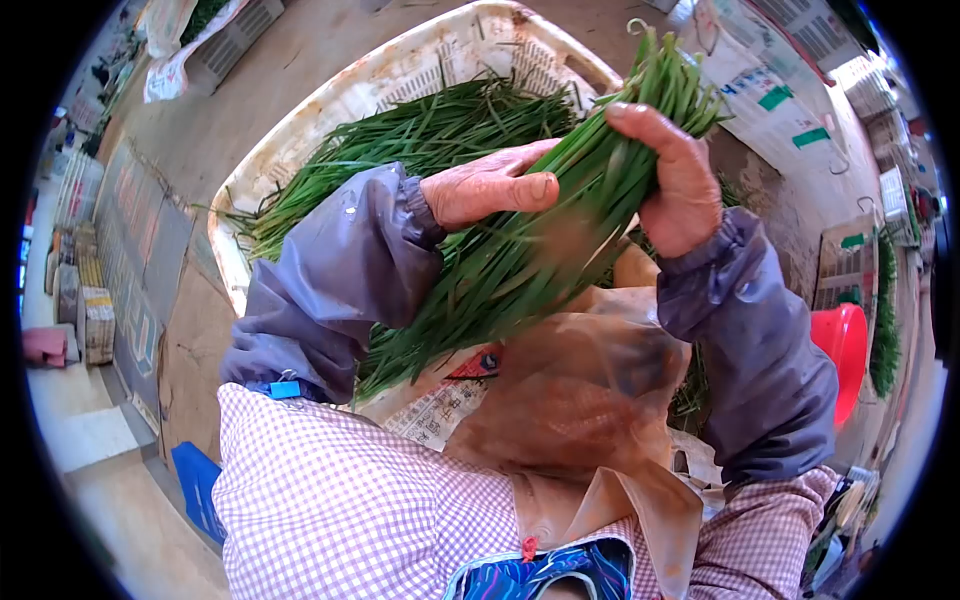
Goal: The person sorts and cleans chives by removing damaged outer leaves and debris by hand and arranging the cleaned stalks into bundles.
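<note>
A thick bunch of garlic chives (560,230) is held up at a slant, pale stem ends at the upper right and leaf tips hanging to the lower left. My right hand (675,180) is wrapped round it just below the stem ends, thumb across the front. At the middle of its left side, my left hand (490,188) lies against the bunch, thumb over the leaves and fingers running behind, partly hidden. More green chives (400,140) lie beyond it in a dirty white plastic basket (345,85).
A brown translucent apron (570,390) covers my lap, beside printed paper (445,410). At right stands a red bucket (842,350). White crates with green tape (790,115) stand at the upper right, and flattened cardboard (140,250) lies at left.
</note>
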Motion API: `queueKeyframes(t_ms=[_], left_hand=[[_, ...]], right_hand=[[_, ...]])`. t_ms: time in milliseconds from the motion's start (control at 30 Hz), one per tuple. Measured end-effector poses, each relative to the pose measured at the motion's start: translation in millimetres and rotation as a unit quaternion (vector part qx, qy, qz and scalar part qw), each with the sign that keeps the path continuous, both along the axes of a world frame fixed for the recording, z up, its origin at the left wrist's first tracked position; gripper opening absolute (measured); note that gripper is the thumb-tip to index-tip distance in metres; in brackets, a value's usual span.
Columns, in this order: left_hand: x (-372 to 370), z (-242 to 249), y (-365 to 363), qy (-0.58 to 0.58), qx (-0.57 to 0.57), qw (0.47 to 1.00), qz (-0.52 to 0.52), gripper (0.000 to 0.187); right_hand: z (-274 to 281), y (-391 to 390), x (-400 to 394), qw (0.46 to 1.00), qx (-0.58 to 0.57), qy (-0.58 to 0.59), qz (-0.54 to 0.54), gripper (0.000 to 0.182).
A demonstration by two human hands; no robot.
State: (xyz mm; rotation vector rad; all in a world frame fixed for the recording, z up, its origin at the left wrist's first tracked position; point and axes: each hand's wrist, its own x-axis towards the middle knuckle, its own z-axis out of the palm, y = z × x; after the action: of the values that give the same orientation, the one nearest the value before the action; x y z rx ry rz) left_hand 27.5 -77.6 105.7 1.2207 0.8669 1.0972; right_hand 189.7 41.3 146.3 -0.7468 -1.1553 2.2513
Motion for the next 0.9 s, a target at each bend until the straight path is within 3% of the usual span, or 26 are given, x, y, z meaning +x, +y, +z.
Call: queueKeyframes(t_ms=[133,367,533,667,767,900], left_hand=[[26,34,4,-0.082,-0.014,0.994,-0.067,0.109],[103,89,1,-0.003,-0.083,0.986,-0.145,0.111],[188,97,-12,0.008,-0.085,0.984,-0.159,0.099],[245,67,12,-0.008,-0.161,0.969,-0.185,0.079],[283,46,17,0.024,-0.215,0.96,-0.18,0.064],[318,18,29,0.094,-0.274,0.946,-0.145,0.045]], right_hand=[[25,24,41,0.998,-0.007,0.067,0.002,0.013],[55,25,138,0.988,0.021,0.082,-0.133,0.012],[53,15,233,0.97,0.017,0.134,-0.201,0.013],[-11,34,280,0.925,-0.061,0.159,-0.339,0.007],[-72,27,302,0.87,-0.157,0.162,-0.438,0.017],[-142,4,318,0.883,-0.238,0.239,-0.327,0.029]])
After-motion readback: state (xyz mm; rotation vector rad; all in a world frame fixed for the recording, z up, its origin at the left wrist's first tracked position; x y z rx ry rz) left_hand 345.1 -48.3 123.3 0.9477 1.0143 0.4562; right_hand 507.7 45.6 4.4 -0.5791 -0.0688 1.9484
